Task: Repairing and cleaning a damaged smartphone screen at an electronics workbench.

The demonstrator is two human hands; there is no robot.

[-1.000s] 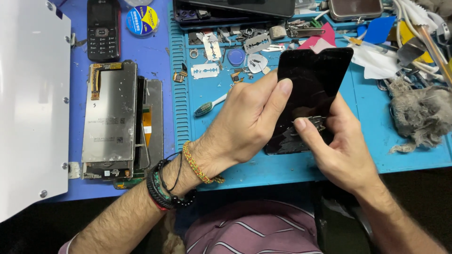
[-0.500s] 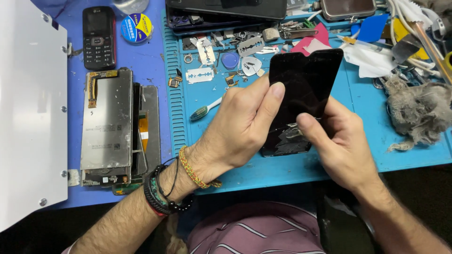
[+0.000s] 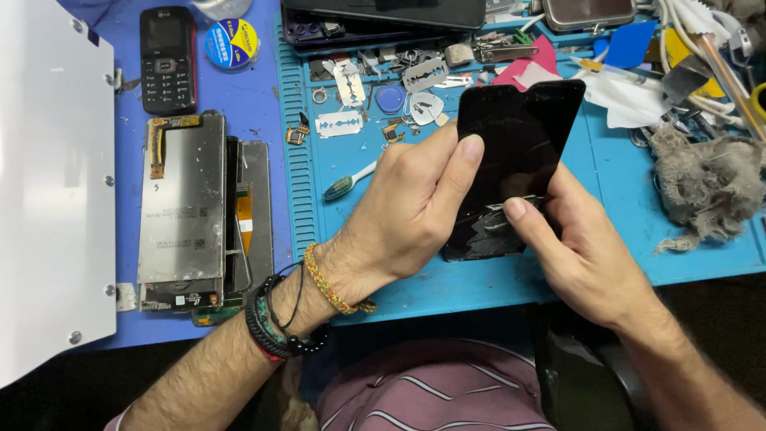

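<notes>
A black phone screen panel (image 3: 519, 144) is held tilted over the blue work mat (image 3: 606, 239). Its lower part looks cracked and scuffed. My left hand (image 3: 407, 211) grips the panel's left edge, thumb lying on the glass near the top. My right hand (image 3: 582, 255) holds the lower right part, its thumb pressing on the cracked area. Bead and cord bracelets circle my left wrist.
Stacked display panels (image 3: 187, 211) lie at the left beside a white metal plate (image 3: 48, 183). A small black keypad phone (image 3: 167, 60), razor blades (image 3: 339, 124), a toothbrush (image 3: 347, 183), small parts and a grey fluff wad (image 3: 706, 187) are scattered on the mat.
The view has shifted slightly. My right thumb has slid a little on the panel's lower part; both hands keep their grip.
</notes>
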